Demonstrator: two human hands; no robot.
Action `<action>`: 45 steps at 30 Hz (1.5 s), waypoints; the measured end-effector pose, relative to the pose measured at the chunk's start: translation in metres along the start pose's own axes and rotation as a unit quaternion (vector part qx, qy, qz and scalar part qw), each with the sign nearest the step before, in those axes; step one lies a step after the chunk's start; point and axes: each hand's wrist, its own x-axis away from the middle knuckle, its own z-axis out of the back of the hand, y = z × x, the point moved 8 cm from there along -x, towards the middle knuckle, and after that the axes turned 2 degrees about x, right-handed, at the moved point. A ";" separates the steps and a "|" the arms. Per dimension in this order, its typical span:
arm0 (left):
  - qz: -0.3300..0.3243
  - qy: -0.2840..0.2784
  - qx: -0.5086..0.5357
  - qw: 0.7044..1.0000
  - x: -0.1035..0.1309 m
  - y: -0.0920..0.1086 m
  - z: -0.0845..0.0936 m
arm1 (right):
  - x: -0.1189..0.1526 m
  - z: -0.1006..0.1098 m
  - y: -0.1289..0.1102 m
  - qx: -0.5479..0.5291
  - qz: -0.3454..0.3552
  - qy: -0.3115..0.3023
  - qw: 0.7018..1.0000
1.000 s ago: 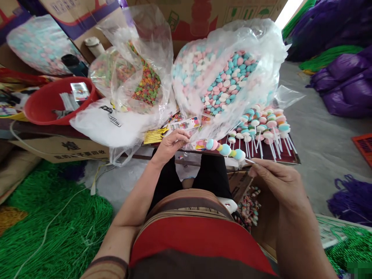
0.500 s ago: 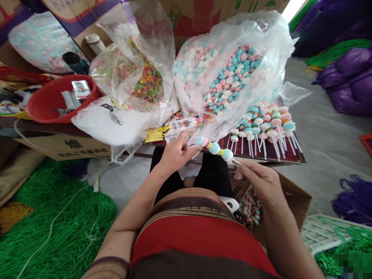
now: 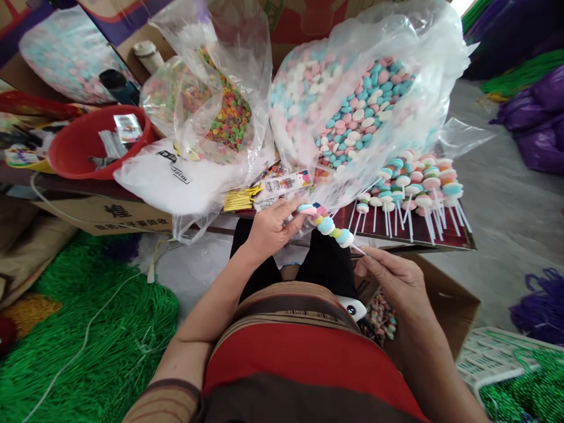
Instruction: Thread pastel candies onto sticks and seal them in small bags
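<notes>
"Pinching the bare stick point(image 3: 358, 249) of a candy skewer point(image 3: 326, 225), the right hand point(image 3: 394, 276) has it snugly."

"And the left hand point(image 3: 275, 229)?"

"At the top candy point(image 3: 306, 209), narrow; can't tell if it grips. The skewer slants near the table point(image 3: 460, 239)'s edge. Beyond lies the pastel candy bag point(image 3: 352, 111), with more candy sticks point(image 3: 423, 185) beside it."

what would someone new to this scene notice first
Probably the big clear plastic bag of pink, blue and white candies at the back of the dark red table. Next, the candy skewer between the left hand and right hand, and the shiny green stringy heap at lower left.
</notes>
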 end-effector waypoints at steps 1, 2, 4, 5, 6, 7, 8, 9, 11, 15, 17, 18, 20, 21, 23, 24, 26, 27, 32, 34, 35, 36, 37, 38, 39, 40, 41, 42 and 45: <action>-0.007 0.009 -0.021 1.000 0.001 0.001 0.000 | 0.000 0.000 0.000 0.002 0.002 0.003 1.000; -0.013 0.020 -0.046 0.999 0.003 0.002 0.001 | 0.001 0.000 -0.001 0.004 0.001 0.004 1.000; -0.019 0.041 -0.100 0.994 0.006 0.002 0.001 | 0.002 -0.002 -0.004 0.006 -0.003 -0.001 1.000; -0.018 0.048 -0.122 0.991 0.007 0.002 0.000 | 0.002 -0.005 -0.006 0.008 -0.005 -0.009 1.000; -0.013 0.049 -0.137 0.989 0.007 0.001 -0.001 | 0.002 -0.008 -0.010 0.012 -0.005 -0.023 1.000; -0.006 0.044 -0.144 0.989 0.008 -0.001 -0.002 | 0.001 -0.013 -0.013 0.021 -0.002 -0.039 0.999; 0.002 0.035 -0.144 0.989 0.007 -0.002 -0.004 | 0.000 -0.018 -0.017 0.032 0.003 -0.055 0.998; 0.010 0.024 -0.138 0.990 0.007 -0.004 -0.005 | -0.001 -0.023 -0.021 0.045 0.012 -0.070 0.996; 0.024 0.005 -0.109 0.994 0.005 -0.006 -0.006 | -0.004 -0.033 -0.028 0.069 0.032 -0.094 0.993; 0.100 0.003 0.032 0.994 0.007 -0.020 -0.001 | -0.008 -0.044 -0.031 0.045 0.028 -0.105 0.993; 0.145 0.013 0.124 0.982 0.012 -0.030 0.001 | -0.013 -0.041 -0.029 -0.012 0.001 -0.075 0.997; 0.158 0.020 0.159 0.974 0.015 -0.034 0.002 | -0.016 -0.038 -0.028 -0.048 -0.009 -0.053 0.997; 0.162 0.029 0.199 0.966 0.020 -0.038 0.003 | -0.026 -0.033 -0.029 -0.118 -0.013 -0.002 0.993; 0.156 0.030 0.202 0.966 0.022 -0.037 0.003 | -0.031 -0.033 -0.030 -0.147 -0.010 0.020 0.989; 0.138 0.021 0.181 0.973 0.024 -0.034 0.002 | -0.042 -0.036 -0.035 -0.186 -0.006 0.050 0.981; 0.126 0.013 0.164 0.978 0.024 -0.031 0.001 | -0.046 -0.041 -0.037 -0.195 -0.009 0.054 0.979; 0.096 0.000 0.127 0.987 0.023 -0.025 -0.002 | -0.054 -0.053 -0.042 -0.187 -0.017 0.045 0.981; 0.078 -0.004 0.115 0.990 0.022 -0.022 -0.003 | -0.056 -0.060 -0.046 -0.173 -0.018 0.034 0.984; 0.035 -0.026 0.106 0.993 0.022 -0.019 -0.010 | -0.057 -0.088 -0.053 -0.135 -0.031 -0.064 0.988; 0.044 -0.039 0.133 0.989 0.023 -0.022 -0.012 | -0.059 -0.089 -0.050 -0.160 -0.040 -0.056 0.985; 0.051 -0.044 0.152 0.986 0.023 -0.024 -0.012 | -0.060 -0.087 -0.046 -0.174 -0.044 -0.035 0.983; 0.060 -0.050 0.170 0.982 0.024 -0.025 -0.013 | -0.062 -0.085 -0.043 -0.186 -0.049 -0.009 0.981; 0.073 -0.058 0.185 0.978 0.025 -0.028 -0.015 | -0.063 -0.083 -0.039 -0.194 -0.055 0.015 0.979; 0.090 -0.066 0.197 0.974 0.026 -0.030 -0.016 | -0.064 -0.082 -0.035 -0.197 -0.060 0.034 0.978; 0.108 -0.074 0.209 0.969 0.028 -0.033 -0.018 | -0.064 -0.082 -0.033 -0.196 -0.061 0.047 0.978; 0.129 -0.081 0.221 0.963 0.029 -0.035 -0.020 | -0.065 -0.083 -0.031 -0.194 -0.061 0.055 0.978; 0.151 -0.086 0.234 0.957 0.031 -0.038 -0.022 | -0.065 -0.083 -0.030 -0.193 -0.058 0.060 0.978; 0.175 -0.088 0.248 0.949 0.033 -0.042 -0.024 | -0.065 -0.083 -0.029 -0.195 -0.057 0.061 0.977; 0.247 -0.087 0.291 0.920 0.038 -0.051 -0.027 | -0.065 -0.086 -0.029 -0.209 -0.061 0.015 0.976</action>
